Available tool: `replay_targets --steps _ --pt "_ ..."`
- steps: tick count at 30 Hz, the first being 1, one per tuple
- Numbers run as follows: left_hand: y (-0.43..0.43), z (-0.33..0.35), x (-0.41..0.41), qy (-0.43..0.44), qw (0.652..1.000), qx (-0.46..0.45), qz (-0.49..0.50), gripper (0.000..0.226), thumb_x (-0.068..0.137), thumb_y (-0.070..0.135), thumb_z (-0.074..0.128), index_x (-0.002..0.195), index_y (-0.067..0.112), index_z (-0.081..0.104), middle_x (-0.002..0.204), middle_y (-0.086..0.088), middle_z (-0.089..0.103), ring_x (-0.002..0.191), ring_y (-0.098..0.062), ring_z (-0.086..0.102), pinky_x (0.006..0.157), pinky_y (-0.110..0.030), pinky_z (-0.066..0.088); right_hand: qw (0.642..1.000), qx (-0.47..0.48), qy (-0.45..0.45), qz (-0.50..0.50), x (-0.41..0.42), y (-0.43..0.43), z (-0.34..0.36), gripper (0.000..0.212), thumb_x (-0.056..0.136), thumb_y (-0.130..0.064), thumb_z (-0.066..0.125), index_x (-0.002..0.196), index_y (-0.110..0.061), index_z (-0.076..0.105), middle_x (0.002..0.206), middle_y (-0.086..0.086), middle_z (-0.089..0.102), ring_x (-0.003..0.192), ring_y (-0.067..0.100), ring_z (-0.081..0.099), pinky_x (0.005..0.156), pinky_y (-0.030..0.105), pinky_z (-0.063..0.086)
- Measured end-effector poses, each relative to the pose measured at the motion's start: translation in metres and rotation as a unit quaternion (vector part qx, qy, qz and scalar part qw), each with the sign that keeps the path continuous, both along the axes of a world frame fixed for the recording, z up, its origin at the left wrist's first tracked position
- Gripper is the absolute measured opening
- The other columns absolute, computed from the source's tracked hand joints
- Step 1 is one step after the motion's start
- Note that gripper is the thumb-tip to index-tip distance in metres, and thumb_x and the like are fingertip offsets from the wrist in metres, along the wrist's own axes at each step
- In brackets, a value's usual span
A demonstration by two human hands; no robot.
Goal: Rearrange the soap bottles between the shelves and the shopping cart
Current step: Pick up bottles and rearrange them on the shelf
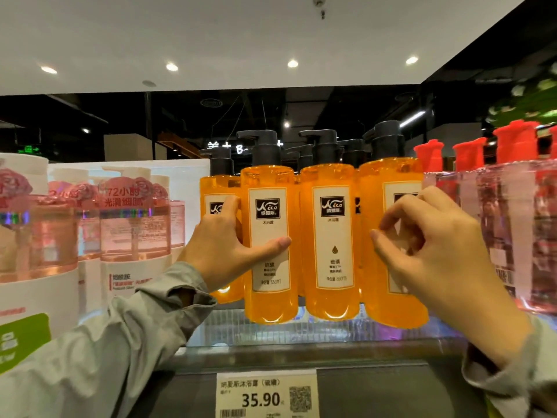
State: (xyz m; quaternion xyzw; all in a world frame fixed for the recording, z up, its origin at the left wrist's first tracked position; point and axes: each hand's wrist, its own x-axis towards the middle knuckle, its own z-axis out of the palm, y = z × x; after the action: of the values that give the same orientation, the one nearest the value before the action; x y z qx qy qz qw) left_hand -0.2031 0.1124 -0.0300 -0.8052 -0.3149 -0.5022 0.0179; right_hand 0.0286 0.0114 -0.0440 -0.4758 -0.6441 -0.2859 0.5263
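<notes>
**A:** Where are the soap bottles?

**B:** The orange soap bottles [331, 297] stand upright along the front edge of the shelf [301, 354]. Three are in the front row, packed side by side, and more stand behind them. Each has a black pump [322, 146] and a white label.

**A:** And the hands?

**B:** The left hand [223, 245] grips the leftmost front bottle [268, 303]. Its thumb lies across the label and its fingers wrap round the bottle's left side, in front of the bottle behind [215, 188]. The right hand [437, 251] is in front of the rightmost front bottle [391, 309], with its fingers bent over the label and its thumb pointing left. I cannot tell whether it grips or even touches that bottle.

**A:** What stands around them?

**B:** Toward the shelf's left end are pink bottles [132, 230] with white bases and rose-shaped toppers. Toward its right end are clear bottles [518, 236] tinted pink, with red caps, just beside the orange ones. Below the shelf's front edge a price tag [265, 393] reads 35.90. Both arms wear grey sleeves [120, 357].
</notes>
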Motion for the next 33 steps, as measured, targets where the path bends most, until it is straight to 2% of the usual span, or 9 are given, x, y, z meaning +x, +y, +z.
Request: replay_targets --steps 6,9,12,19,21,23,26,30,33 --pt "0.002 -0.001 0.000 0.001 1.000 0.001 -0.005 0.081 0.051 0.073 0.055 0.112 0.021 0.041 0.091 0.016 0.056 0.074 -0.002 0.059 0.058 -0.011 0.052 0.999 0.032 -0.002 0.010 0.000 0.008 -0.007 0.024 0.071 -0.006 0.076 0.077 -0.017 0.056 0.080 -0.003 0.044 0.075 0.003 0.046 0.072 -0.001 0.033" --pt "0.002 -0.002 -0.001 0.004 1.000 -0.001 0.000 0.080 0.052 0.072 0.054 0.111 0.021 0.041 0.094 0.015 0.055 0.075 -0.003 0.059 0.056 -0.010 0.050 0.999 0.032 -0.010 0.005 0.000 0.012 -0.007 0.024 0.073 -0.008 0.075 0.074 -0.018 0.053 0.077 -0.005 0.043 0.071 0.003 0.045 0.063 0.008 0.037" --pt "-0.001 -0.002 0.000 0.011 1.000 -0.006 0.010 0.083 0.052 0.073 0.053 0.113 0.018 0.043 0.094 0.014 0.057 0.076 -0.005 0.060 0.056 -0.011 0.050 1.000 0.023 -0.012 -0.006 -0.001 0.014 -0.008 0.024 0.075 -0.009 0.072 0.074 -0.019 0.050 0.077 -0.005 0.043 0.068 0.003 0.043 0.058 0.014 0.030" --pt "-0.022 0.008 -0.003 0.094 0.988 -0.096 0.077 0.094 0.055 0.077 0.051 0.130 0.021 0.039 0.108 0.001 0.065 0.084 -0.015 0.062 0.071 -0.029 0.055 0.999 -0.032 -0.012 -0.016 -0.004 0.006 -0.005 0.024 0.078 -0.012 0.071 0.077 -0.019 0.048 0.083 -0.004 0.039 0.072 0.013 0.041 0.058 0.015 0.028" --pt "-0.035 0.010 -0.002 0.136 0.975 -0.131 0.120 0.080 0.069 0.066 0.058 0.133 0.022 0.038 0.106 0.002 0.063 0.084 -0.014 0.058 0.075 -0.029 0.053 0.997 -0.074 -0.010 0.000 -0.004 0.000 -0.004 0.019 0.080 -0.016 0.069 0.081 -0.018 0.050 0.086 -0.005 0.039 0.075 0.012 0.042 0.061 0.015 0.030" --pt "-0.045 0.009 -0.005 0.132 0.969 -0.150 0.149 0.065 0.077 0.055 0.064 0.127 0.020 0.044 0.105 0.000 0.065 0.086 -0.014 0.060 0.081 -0.033 0.054 0.992 -0.118 -0.003 0.034 -0.005 -0.008 -0.005 0.016 0.082 -0.021 0.068 0.085 -0.018 0.053 0.084 -0.008 0.041 0.074 0.006 0.041 0.063 0.013 0.030" --pt "-0.069 0.008 -0.011 0.107 0.970 -0.138 0.170 0.053 0.077 0.053 0.066 0.117 0.021 0.052 0.094 0.004 0.067 0.084 -0.014 0.064 0.082 -0.040 0.056 0.984 -0.154 0.000 0.085 -0.010 -0.024 -0.010 0.014 0.083 -0.025 0.067 0.088 -0.023 0.054 0.080 -0.012 0.046 0.074 0.003 0.045 0.063 0.014 0.033" --pt "-0.116 0.007 -0.012 0.086 0.981 -0.123 0.122 0.038 0.075 0.050 0.068 0.104 0.027 0.059 0.087 0.011 0.067 0.079 -0.008 0.065 0.079 -0.038 0.057 0.973 -0.166 0.021 0.158 -0.022 -0.045 -0.016 0.013 0.085 -0.028 0.066 0.096 -0.024 0.058 0.086 -0.007 0.058 0.080 0.007 0.055 0.068 0.019 0.048" --pt "-0.151 0.000 -0.020 0.055 0.984 -0.115 0.121 0.032 0.073 0.048 0.070 0.096 0.027 0.063 0.082 0.012 0.067 0.075 -0.005 0.065 0.076 -0.036 0.058 0.962 -0.160 0.026 0.220 -0.037 -0.060 -0.018 0.015 0.084 -0.029 0.067 0.096 -0.025 0.059 0.085 -0.010 0.059 0.079 0.005 0.057 0.068 0.017 0.050"
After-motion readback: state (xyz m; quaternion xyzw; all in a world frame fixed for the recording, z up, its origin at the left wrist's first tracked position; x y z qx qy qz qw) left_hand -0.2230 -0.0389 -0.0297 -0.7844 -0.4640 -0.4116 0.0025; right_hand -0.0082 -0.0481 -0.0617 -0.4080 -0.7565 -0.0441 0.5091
